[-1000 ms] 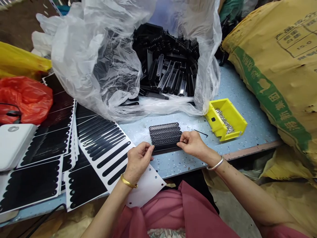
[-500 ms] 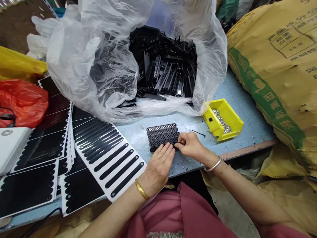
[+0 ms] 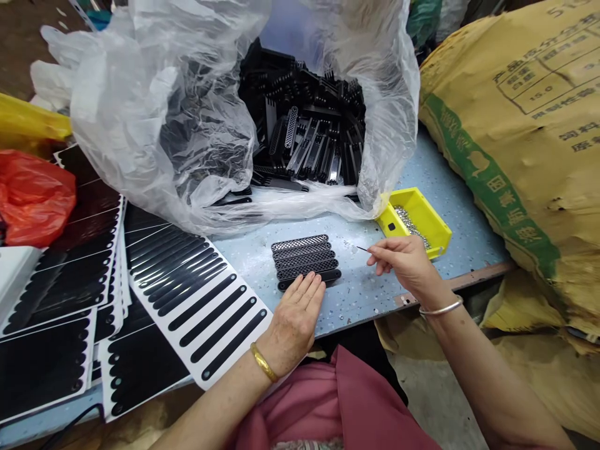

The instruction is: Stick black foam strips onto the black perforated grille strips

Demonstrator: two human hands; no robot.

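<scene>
Head view shows your left hand (image 3: pixel 294 320) flat and unclenched at the near edge of the black strips (image 3: pixel 307 255), centre of the frame, while your right hand (image 3: pixel 407 265) pinches a thin dark rod (image 3: pixel 362 249) right of them. Press lightly and evenly, so the strips don't skew on the surface (image 3: pixel 352 301).

Left hand (image 3: pixel 294 317) flat, palm down, fingers together; right hand (image 3: pixel 409 261) pinching, thumb against fingers.
</scene>
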